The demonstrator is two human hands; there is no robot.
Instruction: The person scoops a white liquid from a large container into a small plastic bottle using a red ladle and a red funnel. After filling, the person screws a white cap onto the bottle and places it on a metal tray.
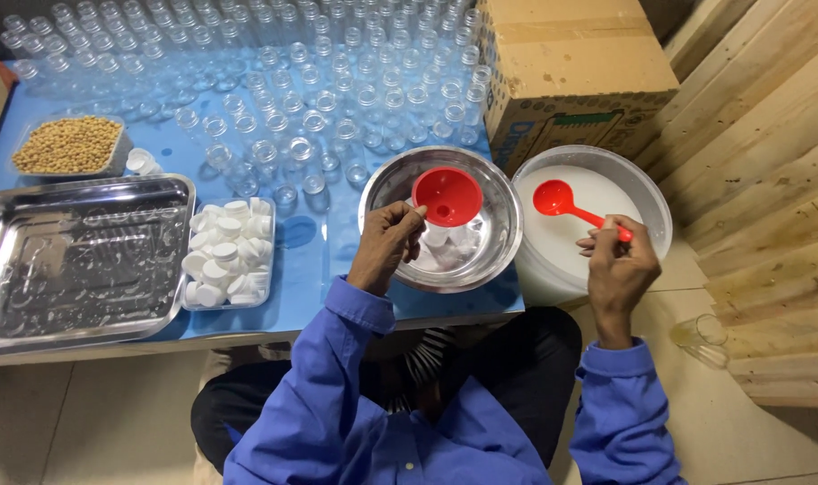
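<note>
So the red funnel (pixel 446 196) sits over the steel bowl (pixel 499 193) near the front edge of the blue bench (pixel 305 260), and the left hand (pixel 386 242) is pinching its rim with fingers closed around it. Under the funnel there's something small and clear with whitish bits in the bowl, can't quite make out what. The right hand (pixel 617 265) is wrapped around the handle of a red ladle (pixel 561 202), whose scoop hangs just above the white liquid in the big white bucket (pixel 647 193), right beside the bowl.

Further out: a clear tray of white caps (pixel 225 256) to the left of the bowl, then a big empty-looking steel tray (pixel 81 260), and a tub of soybeans (pixel 67 145) behind that. The whole back of the bench is packed with little clear bottles (pixel 319 81). A cardboard box (pixel 570 72) stands behind the bucket, wooden planks (pixel 768 153) on the right, and one clear cup (pixel 701 339) lies on the floor.
</note>
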